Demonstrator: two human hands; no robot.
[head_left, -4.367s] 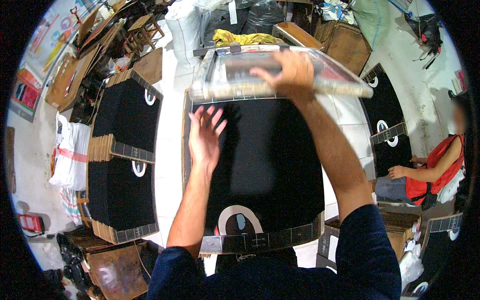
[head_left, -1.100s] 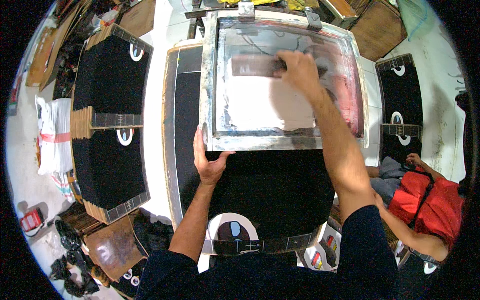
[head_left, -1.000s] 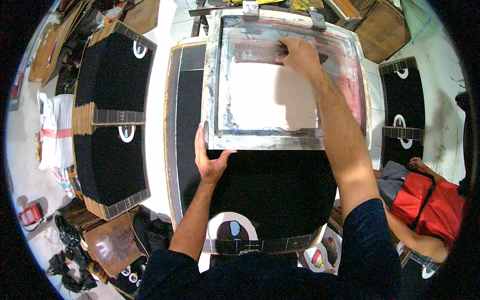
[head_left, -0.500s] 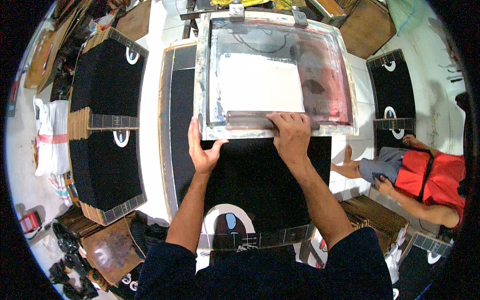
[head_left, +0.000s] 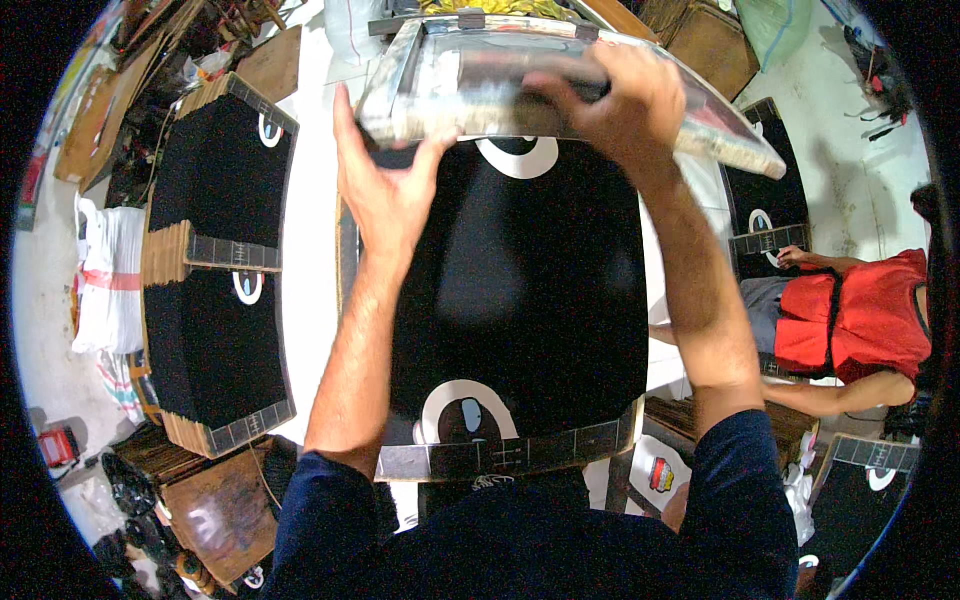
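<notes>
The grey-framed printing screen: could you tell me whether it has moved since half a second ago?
Yes. The grey-framed printing screen has swung up off the black printed sheet, its near edge lifted by both hands.

Single head-worn fisheye, looking steeply down and close on the printing table; edges bend, corners black.
</notes>
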